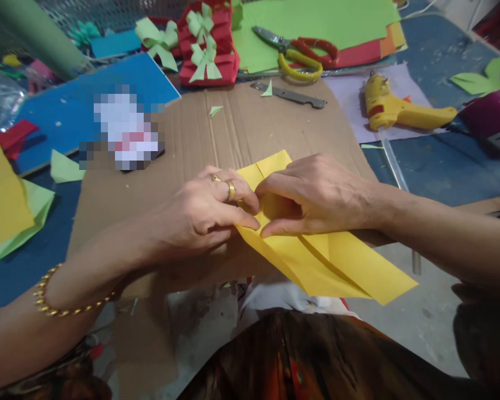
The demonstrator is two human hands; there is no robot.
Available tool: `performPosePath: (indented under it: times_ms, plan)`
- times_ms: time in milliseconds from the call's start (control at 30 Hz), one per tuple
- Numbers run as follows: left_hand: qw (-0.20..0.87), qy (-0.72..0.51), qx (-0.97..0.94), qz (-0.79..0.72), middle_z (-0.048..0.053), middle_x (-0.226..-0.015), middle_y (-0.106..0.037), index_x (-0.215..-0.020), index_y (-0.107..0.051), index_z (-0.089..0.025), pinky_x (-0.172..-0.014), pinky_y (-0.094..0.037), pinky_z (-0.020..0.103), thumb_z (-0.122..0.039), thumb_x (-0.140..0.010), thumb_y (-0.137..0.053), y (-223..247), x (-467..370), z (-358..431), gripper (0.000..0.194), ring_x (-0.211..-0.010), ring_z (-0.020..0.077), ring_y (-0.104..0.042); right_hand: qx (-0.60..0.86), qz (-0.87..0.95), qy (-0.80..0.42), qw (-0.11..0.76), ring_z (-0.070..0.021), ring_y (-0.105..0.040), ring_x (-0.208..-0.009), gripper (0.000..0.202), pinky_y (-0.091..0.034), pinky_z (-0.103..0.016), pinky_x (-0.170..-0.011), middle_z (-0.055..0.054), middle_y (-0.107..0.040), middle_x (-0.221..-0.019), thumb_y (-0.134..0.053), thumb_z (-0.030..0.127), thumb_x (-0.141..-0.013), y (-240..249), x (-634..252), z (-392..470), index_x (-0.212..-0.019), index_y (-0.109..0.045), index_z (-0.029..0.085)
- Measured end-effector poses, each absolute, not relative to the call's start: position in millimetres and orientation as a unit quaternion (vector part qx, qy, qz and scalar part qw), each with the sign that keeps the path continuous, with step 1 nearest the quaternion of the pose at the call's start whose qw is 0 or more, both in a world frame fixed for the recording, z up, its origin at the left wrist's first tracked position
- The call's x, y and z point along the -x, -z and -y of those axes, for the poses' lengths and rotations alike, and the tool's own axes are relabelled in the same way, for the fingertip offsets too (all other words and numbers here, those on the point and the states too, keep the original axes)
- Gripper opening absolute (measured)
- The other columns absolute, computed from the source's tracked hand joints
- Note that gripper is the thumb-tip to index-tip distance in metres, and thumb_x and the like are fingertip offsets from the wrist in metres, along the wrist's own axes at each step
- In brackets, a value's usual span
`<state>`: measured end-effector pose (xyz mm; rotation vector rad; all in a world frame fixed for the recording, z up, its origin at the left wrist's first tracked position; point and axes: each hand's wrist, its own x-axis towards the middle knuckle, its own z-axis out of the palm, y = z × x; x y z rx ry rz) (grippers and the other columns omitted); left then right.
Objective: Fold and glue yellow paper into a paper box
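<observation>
A folded sheet of yellow paper (329,264) lies over the near edge of the cardboard, its right end sticking out past that edge. My left hand (216,205), with two gold rings on its fingers, pinches the paper's left edge between thumb and fingers. Close beside it, my right hand (312,194) bends over the paper with thumb and fingers pressing on a fold near the middle. Fold lines and an overlapping flap show along the sheet. The part beneath my right palm is hidden.
Cardboard (183,133) covers the tabletop before me. Beyond it lie a grey cutter knife (302,98), scissors (295,50) and red folded paper with green bows (208,50). A yellow glue gun (400,105) rests at the right; yellow paper (4,194) lies at the left.
</observation>
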<state>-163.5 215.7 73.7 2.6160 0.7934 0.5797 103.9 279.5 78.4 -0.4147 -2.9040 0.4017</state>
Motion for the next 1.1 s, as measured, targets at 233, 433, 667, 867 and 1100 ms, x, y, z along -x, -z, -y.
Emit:
performPosePath:
  times_ms: [233, 433, 667, 867, 1100]
  plan:
    - [0.145, -0.185, -0.931, -0.277, 0.005, -0.137, -0.077, -0.114, -0.083, -0.032, -0.111, -0.043, 0.047, -0.017, -0.11, -0.05, -76, 166, -216, 0.036, -0.135, 0.0259, -0.063, 0.168, 0.958, -0.204, 0.109, -0.0165, -0.058, -0.065, 0.068, -0.034, -0.03, -0.065, 0.0, -0.07, -0.08, -0.063, 0.07, -0.103, -78, -102, -281, -0.142, -0.059, 0.015]
    - [0.127, -0.167, -0.934, -0.29, 0.005, -0.138, -0.08, -0.113, -0.081, -0.031, -0.108, -0.044, 0.046, -0.008, -0.102, -0.049, -80, 163, -213, 0.041, -0.128, 0.0266, -0.067, 0.161, 0.926, -0.287, 0.185, -0.0127, -0.058, -0.067, 0.045, -0.04, -0.028, -0.067, 0.004, -0.067, -0.079, -0.057, 0.054, -0.111, -82, -109, -289, -0.139, -0.057, 0.019]
    - [0.129, -0.172, -0.926, -0.312, 0.005, -0.132, -0.082, -0.125, -0.076, -0.027, -0.109, -0.047, 0.041, -0.014, -0.109, -0.048, -85, 159, -211, 0.036, -0.124, 0.0233, -0.07, 0.192, 0.919, -0.29, 0.185, -0.0122, -0.062, -0.071, 0.011, -0.044, -0.027, -0.069, 0.003, -0.071, -0.079, -0.052, 0.021, -0.107, -93, -116, -293, -0.117, -0.058, 0.02]
    - [0.136, -0.236, -0.9, -0.339, 0.007, -0.123, -0.081, -0.142, -0.07, -0.024, -0.098, -0.055, 0.033, -0.01, -0.11, -0.043, -75, 147, -218, 0.044, -0.111, 0.0182, -0.072, 0.197, 0.913, -0.326, 0.148, -0.0147, -0.07, -0.077, 0.016, -0.049, -0.03, -0.073, 0.0, -0.075, -0.082, -0.046, 0.019, -0.106, -96, -116, -298, -0.119, -0.055, 0.022]
    - [0.102, -0.232, -0.913, -0.318, 0.011, -0.113, -0.076, -0.124, -0.077, -0.018, -0.087, -0.057, 0.034, -0.015, -0.113, -0.041, -64, 139, -225, 0.037, -0.101, 0.0209, -0.068, 0.206, 0.918, -0.308, 0.144, -0.0159, -0.071, -0.082, 0.022, -0.05, -0.03, -0.076, -0.002, -0.078, -0.088, -0.048, 0.018, -0.104, -98, -116, -295, -0.124, -0.058, 0.02]
